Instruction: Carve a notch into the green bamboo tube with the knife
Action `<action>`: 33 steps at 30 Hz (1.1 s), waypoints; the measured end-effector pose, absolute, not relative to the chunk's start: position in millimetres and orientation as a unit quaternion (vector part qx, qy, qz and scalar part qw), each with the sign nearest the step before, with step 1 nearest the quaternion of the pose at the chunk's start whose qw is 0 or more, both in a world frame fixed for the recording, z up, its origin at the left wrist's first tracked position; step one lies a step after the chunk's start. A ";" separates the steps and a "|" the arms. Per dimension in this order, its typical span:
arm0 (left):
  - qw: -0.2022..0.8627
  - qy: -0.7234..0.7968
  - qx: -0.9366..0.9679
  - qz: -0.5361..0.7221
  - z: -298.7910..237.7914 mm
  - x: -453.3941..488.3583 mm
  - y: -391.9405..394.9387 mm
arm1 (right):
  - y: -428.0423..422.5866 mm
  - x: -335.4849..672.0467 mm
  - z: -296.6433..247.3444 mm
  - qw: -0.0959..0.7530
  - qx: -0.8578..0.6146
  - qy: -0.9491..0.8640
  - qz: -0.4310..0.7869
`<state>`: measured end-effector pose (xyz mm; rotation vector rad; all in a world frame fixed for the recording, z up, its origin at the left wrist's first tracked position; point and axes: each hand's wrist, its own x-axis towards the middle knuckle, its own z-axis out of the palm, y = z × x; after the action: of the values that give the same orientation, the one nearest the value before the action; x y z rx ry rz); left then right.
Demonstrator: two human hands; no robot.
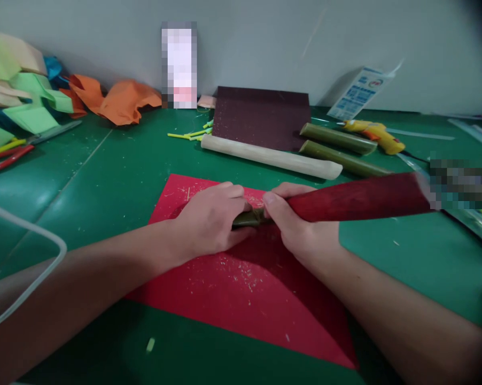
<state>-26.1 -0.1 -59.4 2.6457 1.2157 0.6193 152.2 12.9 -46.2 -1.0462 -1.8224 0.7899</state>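
Observation:
My left hand (215,216) is closed around a dark green piece of bamboo (246,220), pressing it down over a sheet of red paper (241,305). Only the right end of the bamboo shows past my fingers. My right hand (301,224) grips a tool with a long, dark red wooden handle (361,199), which sticks out to the right. Its working end is hidden at the fingers, close against the bamboo. Fine pale shavings (247,272) are scattered over the red paper.
Behind the hands lie a peeled pale stick (271,156), green bamboo lengths (339,138) and a dark maroon sheet (261,117). A yellow glue gun (375,135) sits at right. Red-handled scissors (8,156) and crumpled coloured paper (121,100) are at left. A white cable (48,235) crosses my left forearm.

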 end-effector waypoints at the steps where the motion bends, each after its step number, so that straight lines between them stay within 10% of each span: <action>1: 0.083 0.410 0.885 0.206 -59.3 -26.0 0.1 | 13.7 152.0 -47.0 0.441 -0.427 -0.722 0.320; 33: 0.018 0.439 0.865 0.242 -53.8 -33.8 -12.2 | 21.5 164.6 -42.4 0.509 -0.394 -0.596 0.481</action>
<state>-33.8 -12.2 -53.8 2.6875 1.3644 0.7518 164.6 21.5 -42.4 -0.9500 -1.4348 1.1582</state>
